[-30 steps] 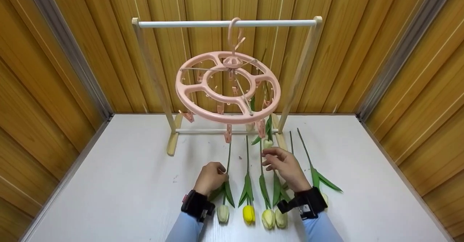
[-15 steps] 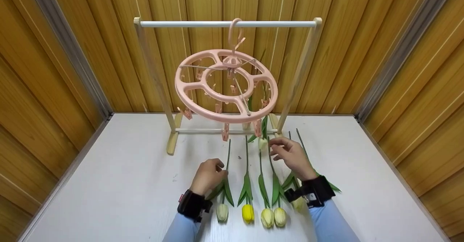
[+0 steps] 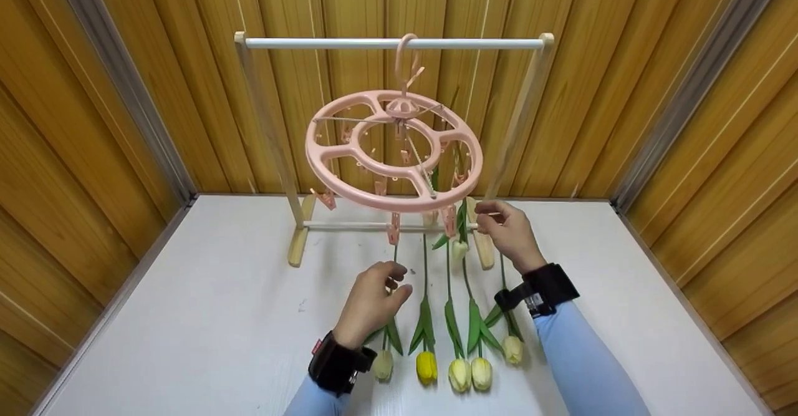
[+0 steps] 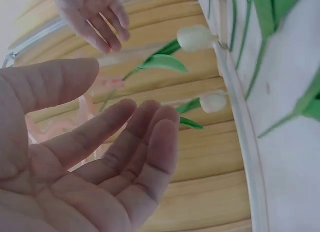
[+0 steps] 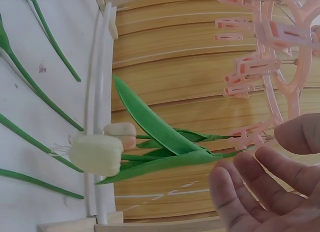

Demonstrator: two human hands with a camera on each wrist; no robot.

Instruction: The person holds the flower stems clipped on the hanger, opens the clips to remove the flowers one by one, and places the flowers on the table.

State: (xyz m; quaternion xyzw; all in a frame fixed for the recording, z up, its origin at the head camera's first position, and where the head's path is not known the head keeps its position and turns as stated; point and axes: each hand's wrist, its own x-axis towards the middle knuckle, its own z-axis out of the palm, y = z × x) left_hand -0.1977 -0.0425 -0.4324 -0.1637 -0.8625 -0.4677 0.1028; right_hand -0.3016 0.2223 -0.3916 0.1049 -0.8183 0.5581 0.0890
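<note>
A pink round clip hanger (image 3: pixel 394 205) hangs by its hook. Two white tulips hang head down from its clips at the right side; the nearer white tulip (image 5: pixel 95 154) shows its leaves clearly in the right wrist view. My right hand (image 3: pixel 512 235) is beside that tulip, fingers bent loosely, holding nothing. My left hand (image 3: pixel 374 300) hovers over a pale tulip (image 3: pixel 384 366) on the table, thumb and fingers apart and nothing between them. To its right lie a yellow tulip (image 3: pixel 426 368) and several pale tulips (image 3: pixel 481 374), stems pointing away from me.
A rack with a white top bar (image 3: pixel 324 43) and wooden legs (image 3: pixel 298 247) carries the hanger. Several pink clips (image 3: pixel 393 229) dangle below the ring. Wood-look panels (image 3: pixel 349 4) stand behind and at both sides of the white table (image 3: pixel 206 316).
My right hand has moved away from me and rightward, up beside the hanging tulip. The left hand has spread its thumb and fingers and shifted slightly forward. The rightmost pale tulip now lies uncovered.
</note>
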